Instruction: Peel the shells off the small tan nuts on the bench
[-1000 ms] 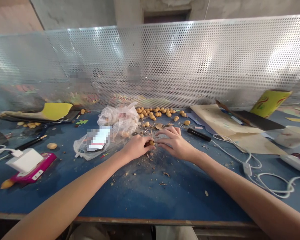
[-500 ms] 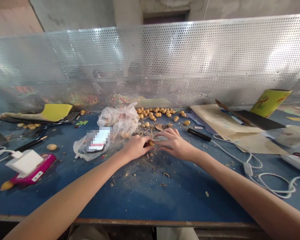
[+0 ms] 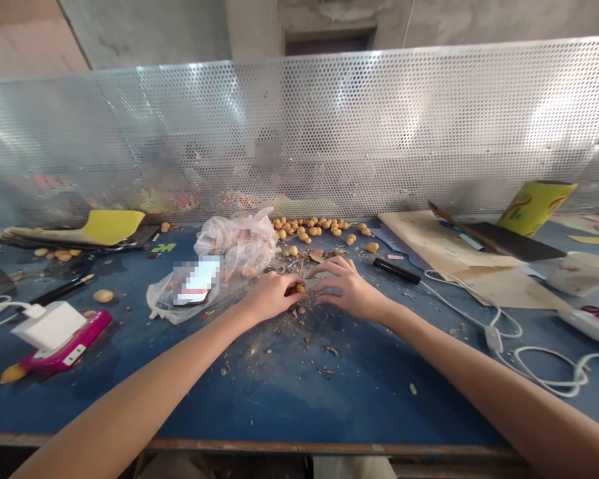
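Golden-tan rounded nut [image 3: 299, 289], just one and mostly hidden, sits pinched in the curled fingers of the left hand [image 3: 269, 296], just above the blue work table [image 3: 279, 406]. The right hand [image 3: 352, 291] is close beside it, fingers arched and narrowly spread, reaching toward the nut; whether they touch it cannot be told. Work this small goes best at the fingertips, with both hands close together, as they are here.

Brown shell fragments [image 3: 289, 330] litter the table beneath both hands. Beyond them lies a pile of similar nuts [image 3: 307, 228], roughly forty, too crowded to count exactly. One larger loose nut [image 3: 103, 296] rests out to the left, and a cluster of about seven nuts [image 3: 57, 253] lies further back. Around them are one crumpled clear plastic bag [image 3: 239, 239], one black marker pen [image 3: 396, 270] and one white charger [image 3: 50, 326] on a pink device [image 3: 90, 329] — all before a perforated metal screen [image 3: 299, 133].
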Motion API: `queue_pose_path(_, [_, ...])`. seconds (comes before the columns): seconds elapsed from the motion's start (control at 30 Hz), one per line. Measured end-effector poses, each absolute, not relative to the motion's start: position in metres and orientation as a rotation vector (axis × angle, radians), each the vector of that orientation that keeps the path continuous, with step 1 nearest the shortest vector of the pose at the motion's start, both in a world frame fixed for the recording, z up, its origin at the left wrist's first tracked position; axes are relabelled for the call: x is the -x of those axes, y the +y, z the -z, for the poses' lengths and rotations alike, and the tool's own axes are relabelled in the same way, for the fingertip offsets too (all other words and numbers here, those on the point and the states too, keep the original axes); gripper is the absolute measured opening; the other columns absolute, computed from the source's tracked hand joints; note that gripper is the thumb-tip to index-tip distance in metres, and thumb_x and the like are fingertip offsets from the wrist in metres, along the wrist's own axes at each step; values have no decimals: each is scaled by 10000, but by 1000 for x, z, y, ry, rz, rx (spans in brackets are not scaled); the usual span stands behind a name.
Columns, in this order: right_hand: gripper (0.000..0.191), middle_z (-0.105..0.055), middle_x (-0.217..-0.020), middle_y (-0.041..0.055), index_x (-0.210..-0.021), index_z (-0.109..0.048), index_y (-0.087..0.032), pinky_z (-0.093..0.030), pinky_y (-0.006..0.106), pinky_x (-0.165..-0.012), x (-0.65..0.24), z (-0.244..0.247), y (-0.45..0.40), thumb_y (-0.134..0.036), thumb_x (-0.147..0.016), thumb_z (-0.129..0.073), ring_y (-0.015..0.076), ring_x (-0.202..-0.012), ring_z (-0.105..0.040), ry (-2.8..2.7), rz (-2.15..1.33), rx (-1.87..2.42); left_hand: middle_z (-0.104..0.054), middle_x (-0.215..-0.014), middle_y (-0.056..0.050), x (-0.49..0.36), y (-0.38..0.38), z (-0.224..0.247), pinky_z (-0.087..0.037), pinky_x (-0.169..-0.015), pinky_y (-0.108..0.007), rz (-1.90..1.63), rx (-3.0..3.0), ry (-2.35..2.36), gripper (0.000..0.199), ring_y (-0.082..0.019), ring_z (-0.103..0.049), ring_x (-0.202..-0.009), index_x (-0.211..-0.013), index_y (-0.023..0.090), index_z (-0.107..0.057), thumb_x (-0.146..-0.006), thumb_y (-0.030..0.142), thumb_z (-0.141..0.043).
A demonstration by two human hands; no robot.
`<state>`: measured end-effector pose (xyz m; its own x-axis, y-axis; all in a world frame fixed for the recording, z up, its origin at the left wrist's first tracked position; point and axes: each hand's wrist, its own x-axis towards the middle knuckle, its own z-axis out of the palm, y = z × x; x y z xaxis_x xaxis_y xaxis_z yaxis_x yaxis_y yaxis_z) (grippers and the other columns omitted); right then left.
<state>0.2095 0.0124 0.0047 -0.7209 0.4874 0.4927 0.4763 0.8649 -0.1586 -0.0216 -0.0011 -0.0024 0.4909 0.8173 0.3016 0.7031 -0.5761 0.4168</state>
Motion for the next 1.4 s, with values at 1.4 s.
queue_pose_path(1.4, [180,-698,-1137,27,-928,-724,-264,-324,423,-950,-201,-1,5,-311,-960,-554,226,-1060,-545,-2414,112,658,-716,-793,-23,24,0,3,-428,-622,-255,-679,-2504,1272,274,-154,-641,-694,-1084,208,-691,-884,383,-622])
